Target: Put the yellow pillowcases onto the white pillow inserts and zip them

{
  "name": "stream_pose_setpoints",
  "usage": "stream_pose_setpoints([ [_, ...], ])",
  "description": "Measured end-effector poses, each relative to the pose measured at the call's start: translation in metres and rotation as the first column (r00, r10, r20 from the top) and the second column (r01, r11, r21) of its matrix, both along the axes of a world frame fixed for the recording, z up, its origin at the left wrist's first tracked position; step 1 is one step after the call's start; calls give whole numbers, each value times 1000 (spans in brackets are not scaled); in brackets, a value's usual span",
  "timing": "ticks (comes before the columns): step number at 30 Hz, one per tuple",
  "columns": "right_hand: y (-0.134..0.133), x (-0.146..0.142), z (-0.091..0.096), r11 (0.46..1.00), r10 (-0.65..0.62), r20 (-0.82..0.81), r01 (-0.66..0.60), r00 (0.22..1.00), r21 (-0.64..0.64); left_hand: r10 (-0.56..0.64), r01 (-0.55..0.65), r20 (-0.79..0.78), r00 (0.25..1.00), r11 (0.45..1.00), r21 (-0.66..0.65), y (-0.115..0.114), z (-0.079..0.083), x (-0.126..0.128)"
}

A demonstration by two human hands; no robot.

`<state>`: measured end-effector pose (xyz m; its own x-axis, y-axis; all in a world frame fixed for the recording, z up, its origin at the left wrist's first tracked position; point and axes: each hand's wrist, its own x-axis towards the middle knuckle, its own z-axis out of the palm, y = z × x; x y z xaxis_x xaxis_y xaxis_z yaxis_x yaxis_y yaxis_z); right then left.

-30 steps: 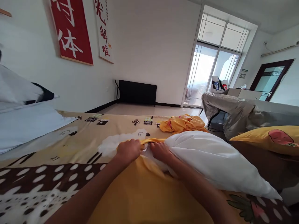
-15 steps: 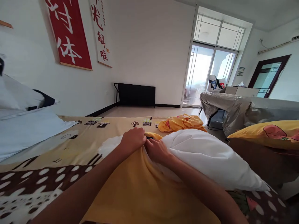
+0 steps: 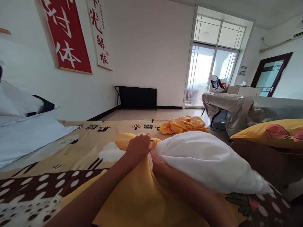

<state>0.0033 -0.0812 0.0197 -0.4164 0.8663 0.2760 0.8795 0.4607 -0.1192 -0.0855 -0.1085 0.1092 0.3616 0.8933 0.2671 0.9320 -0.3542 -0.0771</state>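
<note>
The person's 2 hands meet over a spread of yellow cloth (image 3: 132,198) that lies on a patterned blanket (image 3: 47,183), near the middle of the view. The left hand (image 3: 140,146) is curled into a fist, its fingers closed on a bunched edge of the yellow cloth, which hangs in folds below the knuckles. The right hand (image 3: 157,160) sits just beside and slightly below it, touching the cloth; its fingertips are hidden, so I cannot tell how far it is closed or what it has hold of. A plump white pillow (image 3: 205,160) lies to the right of the hands, its near end up against the right hand and its far corner resting on the blanket. Behind the pillow is a crumpled orange-yellow cloth (image 3: 184,125) at the blanket's far edge. A yellow cushion (image 3: 279,132) with a pink print is at the far right, and white bedding (image 3: 33,135) is at the left. Beyond stand a black panel (image 3: 138,97) by the wall and furniture under plastic sheeting (image 3: 228,104); 2 scrolls (image 3: 74,44) hang at upper left.
</note>
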Motion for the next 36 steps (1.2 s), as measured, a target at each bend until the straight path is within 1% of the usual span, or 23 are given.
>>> stream_pose_setpoints([
  [2,-4,1,3,997,80,24,-79,997,-27,4,-5,-6,1000,1000,-13,1,-6,-2],
  [3,-5,5,7,991,129,32,-128,991,-40,9,-9,-5,1000,1000,-22,1,-9,-5],
  [5,-3,20,23,968,242,38,-239,970,-73,19,-19,7,1000,999,-45,1,-15,-14],
  [7,-1,45,43,933,342,14,-337,940,-125,20,-18,30,999,998,-65,0,-18,-24],
  [8,0,59,52,925,355,1,-351,935,-145,17,-14,43,999,997,-71,-1,-19,-28],
  [9,0,72,59,933,331,0,-328,943,-151,10,-6,56,998,997,-74,-2,-19,-32],
  [11,1,94,65,968,225,25,-221,974,-118,-6,12,74,997,997,-75,-4,-19,-36],
  [12,1,102,63,983,165,48,-160,985,-88,-12,18,77,997,997,-76,-6,-19,-37],
  [14,0,108,54,996,86,89,-83,992,-41,-19,25,75,997,997,-77,-7,-20,-37],
  [17,-3,101,35,1000,-1,162,2,987,-8,-19,23,49,999,997,-76,-6,-25,-33],
  [20,-8,89,25,998,-63,219,62,974,12,-28,29,17,999,997,-72,-1,-31,-28],
  [24,-22,75,24,997,-79,277,75,958,22,-54,53,-10,998,994,-90,14,-39,-17],
  [28,-38,58,23,998,-63,309,65,949,3,-36,36,3,999,997,-74,30,-42,-3],
  [32,-41,49,20,998,-31,321,46,946,-40,-29,31,55,998,998,-46,39,-34,5],
  [34,-34,50,18,997,-34,314,53,949,-49,-28,34,84,996,998,-60,41,-27,3],
  [36,-24,52,15,995,-73,297,90,952,-44,-19,26,118,993,998,-65,41,-21,0],
])
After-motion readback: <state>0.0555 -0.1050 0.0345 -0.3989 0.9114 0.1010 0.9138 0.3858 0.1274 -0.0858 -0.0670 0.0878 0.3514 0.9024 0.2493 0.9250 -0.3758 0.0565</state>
